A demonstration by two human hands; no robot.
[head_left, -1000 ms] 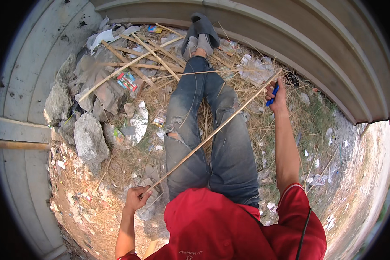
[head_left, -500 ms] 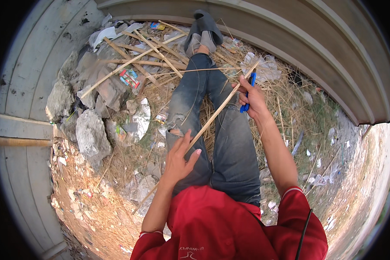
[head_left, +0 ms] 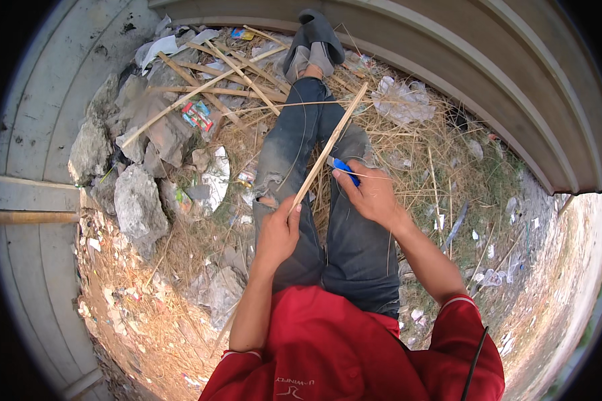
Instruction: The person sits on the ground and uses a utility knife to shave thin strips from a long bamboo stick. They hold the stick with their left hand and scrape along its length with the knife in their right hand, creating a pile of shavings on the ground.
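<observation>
— Left hand (head_left: 277, 230): closed around the near end of a long, pale split bamboo strip (head_left: 329, 148), steadying it over the lap in blue jeans (head_left: 294, 140).
— Right hand (head_left: 371, 194)?
— Gripping a blue-handled knife (head_left: 343, 167) against the strip's middle; far end slants toward the grey sandals (head_left: 314, 40).

Up by your feet, among the rubble to your left, lies a small flat wrapper (head_left: 197, 115), red with blue and white patches. Farther up, near the curved wall, there's a little yellow-and-blue packet (head_left: 238, 33). To your right, a crumpled clear plastic bag (head_left: 400, 100) sits on the dry straw. No signs, no screens.
</observation>
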